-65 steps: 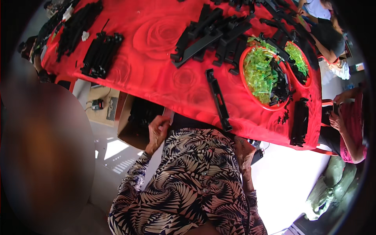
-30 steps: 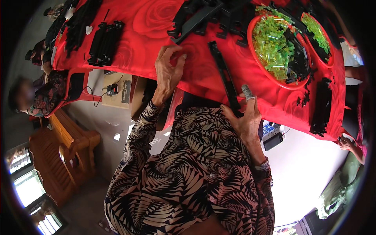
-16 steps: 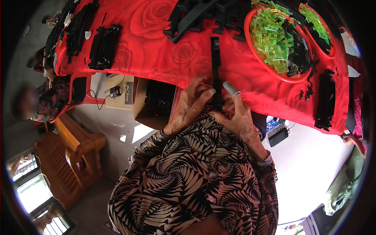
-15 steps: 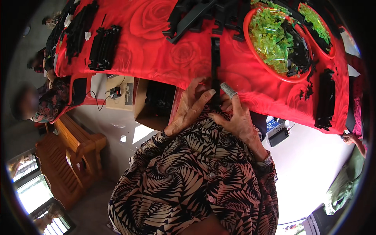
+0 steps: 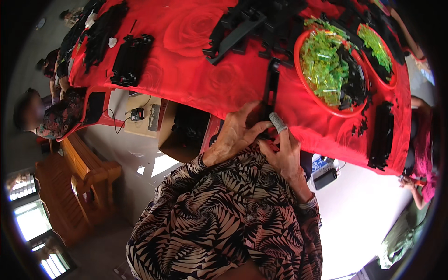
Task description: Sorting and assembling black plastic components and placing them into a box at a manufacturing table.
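A long, narrow black plastic strip (image 5: 271, 86) points away from me over the near edge of the red tablecloth. My left hand (image 5: 235, 135) grips its near end, thumb bent in towards the strip. Close beside it, my right hand (image 5: 285, 151) is curled with its fingertips at the same end; a grey wrap covers its index finger. The fingers hide the strip's near tip and any small piece between them. Beyond the strip's far end lies a pile of larger black plastic parts (image 5: 247, 35).
Right of the strip, a red basin (image 5: 299, 70) holds yellow-green clear pieces and black bits; a second basin (image 5: 395, 83) stands behind it. Black strips lie in stacks at left (image 5: 132, 60) and right (image 5: 381, 135). A cardboard box (image 5: 165, 135) sits below the table edge. Other people are at both sides.
The strip's far end has swung to the right relative to my body. Both hands have shifted slightly right, and my left thumb now reaches closer to my right index finger.
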`<state>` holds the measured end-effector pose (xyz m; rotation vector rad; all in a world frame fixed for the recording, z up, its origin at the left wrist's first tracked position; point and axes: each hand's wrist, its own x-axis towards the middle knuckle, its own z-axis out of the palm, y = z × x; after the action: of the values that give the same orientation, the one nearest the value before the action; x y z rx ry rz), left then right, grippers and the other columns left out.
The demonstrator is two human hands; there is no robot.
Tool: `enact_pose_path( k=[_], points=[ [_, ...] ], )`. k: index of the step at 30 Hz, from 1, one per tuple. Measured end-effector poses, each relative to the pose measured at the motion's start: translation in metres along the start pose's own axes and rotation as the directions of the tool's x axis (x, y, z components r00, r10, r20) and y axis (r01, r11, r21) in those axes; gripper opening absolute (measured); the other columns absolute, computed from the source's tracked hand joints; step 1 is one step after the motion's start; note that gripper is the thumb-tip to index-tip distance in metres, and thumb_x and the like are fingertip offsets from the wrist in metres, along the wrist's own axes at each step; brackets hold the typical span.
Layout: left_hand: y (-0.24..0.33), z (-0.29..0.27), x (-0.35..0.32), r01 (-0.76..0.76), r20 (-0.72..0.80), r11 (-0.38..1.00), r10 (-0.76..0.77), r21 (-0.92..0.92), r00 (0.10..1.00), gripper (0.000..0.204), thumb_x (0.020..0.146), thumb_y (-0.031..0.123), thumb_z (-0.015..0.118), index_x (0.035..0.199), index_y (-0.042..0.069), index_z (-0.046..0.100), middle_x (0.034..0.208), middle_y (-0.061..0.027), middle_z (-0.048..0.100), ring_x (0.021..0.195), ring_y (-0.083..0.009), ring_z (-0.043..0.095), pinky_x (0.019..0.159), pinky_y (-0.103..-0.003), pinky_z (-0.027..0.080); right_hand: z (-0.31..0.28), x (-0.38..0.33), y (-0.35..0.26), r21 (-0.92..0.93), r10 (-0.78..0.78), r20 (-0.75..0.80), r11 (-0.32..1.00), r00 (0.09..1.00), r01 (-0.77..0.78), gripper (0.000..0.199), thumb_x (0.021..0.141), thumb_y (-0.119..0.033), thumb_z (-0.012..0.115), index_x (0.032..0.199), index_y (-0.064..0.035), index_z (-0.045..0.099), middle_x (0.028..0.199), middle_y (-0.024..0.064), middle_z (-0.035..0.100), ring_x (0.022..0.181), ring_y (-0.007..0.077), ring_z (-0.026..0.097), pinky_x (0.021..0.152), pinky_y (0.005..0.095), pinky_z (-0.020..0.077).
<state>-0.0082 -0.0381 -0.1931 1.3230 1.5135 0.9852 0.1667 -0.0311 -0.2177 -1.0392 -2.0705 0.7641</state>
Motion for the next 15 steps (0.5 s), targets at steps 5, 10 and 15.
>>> enact_pose_path(
  k=[5, 10, 15],
  points=[
    [0.002, -0.010, 0.011, 0.052, 0.109, 0.998, -0.057, 0.046, 0.992, 0.038, 0.091, 0.018, 0.072, 0.119, -0.006, 0.061, 0.094, -0.0169, 0.073, 0.081, -0.0171, 0.069, 0.071, -0.032, 0.055, 0.000, 0.009, 0.006, -0.277, -0.169, -0.113, 0.952, 0.979, 0.132, 0.051, 0.080, -0.016, 0.079, 0.120, 0.0062, 0.057, 0.099, 0.0187, 0.064, 0.070, 0.0312, 0.067, 0.054, 0.0371, 0.0543],
    [-0.007, -0.046, 0.057, -0.272, -0.362, 0.923, 0.360, 0.271, 0.860, 0.032, 0.084, 0.021, 0.078, 0.105, -0.001, 0.067, 0.095, -0.0170, 0.067, 0.077, -0.0269, 0.068, 0.067, -0.036, 0.055, -0.004, 0.004, 0.006, -0.323, -0.193, -0.084, 0.933, 0.978, 0.157, 0.053, 0.079, -0.022, 0.083, 0.116, 0.0072, 0.058, 0.097, 0.0205, 0.064, 0.067, 0.0324, 0.065, 0.051, 0.0379, 0.0524],
    [-0.018, -0.089, 0.112, -0.195, -0.387, 0.824, 0.441, 0.531, 0.810, 0.064, 0.075, 0.019, 0.083, 0.129, 0.002, 0.054, 0.116, -0.0175, 0.056, 0.111, -0.0375, 0.056, 0.088, -0.044, 0.050, -0.005, -0.007, 0.010, -0.323, -0.185, -0.087, 0.935, 0.979, 0.148, 0.051, 0.079, -0.020, 0.083, 0.114, 0.0073, 0.059, 0.098, 0.0212, 0.064, 0.068, 0.0330, 0.066, 0.051, 0.0380, 0.0530]
  ],
)
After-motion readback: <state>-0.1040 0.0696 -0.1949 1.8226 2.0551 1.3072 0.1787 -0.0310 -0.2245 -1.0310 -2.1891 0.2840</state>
